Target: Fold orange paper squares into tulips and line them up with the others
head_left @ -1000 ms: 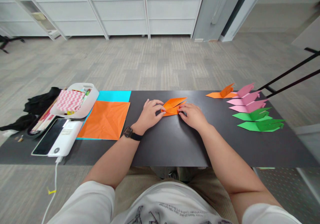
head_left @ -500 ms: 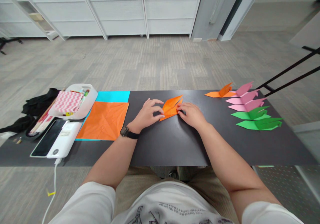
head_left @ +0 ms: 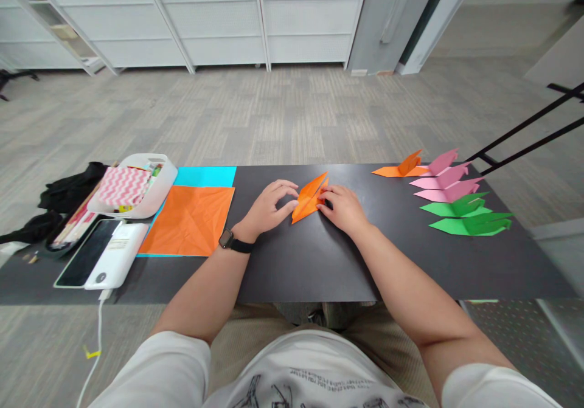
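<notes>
A partly folded orange origami paper [head_left: 306, 204] lies at the middle of the dark table, its pointed flaps angled up toward the far side. At its left edge is my left hand [head_left: 272, 206], with curled fingers and the thumb and index tips closed on the paper. My right hand [head_left: 343, 208] pinches the right side of the same paper, with its fingertips partly hiding the folds there. A dark watch [head_left: 227, 238] is on my left wrist.
Orange sheets [head_left: 189, 219] lie over blue paper [head_left: 207, 176] on the left, near a white basket [head_left: 166, 183], a phone [head_left: 86, 253] and a cabled white power bank [head_left: 119, 256]. Folded orange [head_left: 408, 165], pink [head_left: 447, 180] and green birds [head_left: 472, 224] line the right side.
The orange paper has turned slightly and looks narrower. My right hand has shifted a little left with its edge, and my left thumb and index finger are closer together.
</notes>
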`<state>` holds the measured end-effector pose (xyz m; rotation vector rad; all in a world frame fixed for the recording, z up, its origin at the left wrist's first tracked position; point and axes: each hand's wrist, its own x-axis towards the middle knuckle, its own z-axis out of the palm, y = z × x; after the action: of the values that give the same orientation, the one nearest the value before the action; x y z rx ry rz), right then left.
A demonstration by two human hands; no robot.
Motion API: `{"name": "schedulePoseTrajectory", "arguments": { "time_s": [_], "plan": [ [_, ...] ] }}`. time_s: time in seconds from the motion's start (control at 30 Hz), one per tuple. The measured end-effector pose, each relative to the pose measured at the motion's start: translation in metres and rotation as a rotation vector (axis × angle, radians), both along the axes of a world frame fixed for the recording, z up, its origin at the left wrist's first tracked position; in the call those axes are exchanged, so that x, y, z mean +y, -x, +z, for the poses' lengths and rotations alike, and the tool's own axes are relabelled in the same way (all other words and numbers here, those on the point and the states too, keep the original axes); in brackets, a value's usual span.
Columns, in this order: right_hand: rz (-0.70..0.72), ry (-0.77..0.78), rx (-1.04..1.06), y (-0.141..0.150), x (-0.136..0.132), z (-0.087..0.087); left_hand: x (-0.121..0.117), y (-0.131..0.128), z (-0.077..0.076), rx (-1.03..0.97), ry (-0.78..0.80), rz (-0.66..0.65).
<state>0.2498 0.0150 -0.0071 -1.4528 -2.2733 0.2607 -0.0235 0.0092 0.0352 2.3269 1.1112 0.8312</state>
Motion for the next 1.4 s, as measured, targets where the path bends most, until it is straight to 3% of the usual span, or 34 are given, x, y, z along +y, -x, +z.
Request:
{"name": "schedulePoseTrajectory", "arguments": {
  "time_s": [0.23,0.5,0.8,1.4],
  "plan": [
    [-0.041,-0.023,-0.013,0.003,0.0,-0.009,0.01,-0.002,-0.019,0.019,-0.007,0.17],
    [-0.073,-0.019,-0.017,0.008,0.003,-0.008,0.011,-0.005,-0.028,0.091,0.012,0.078],
    [-0.034,-0.014,-0.081,0.015,-0.011,0.001,0.009,-0.008,-0.031,0.094,-0.002,0.025],
    [0.041,0.009,-0.11,0.022,-0.026,0.004,0.011,-0.007,-0.034,0.052,-0.011,0.048]
  ]
}}
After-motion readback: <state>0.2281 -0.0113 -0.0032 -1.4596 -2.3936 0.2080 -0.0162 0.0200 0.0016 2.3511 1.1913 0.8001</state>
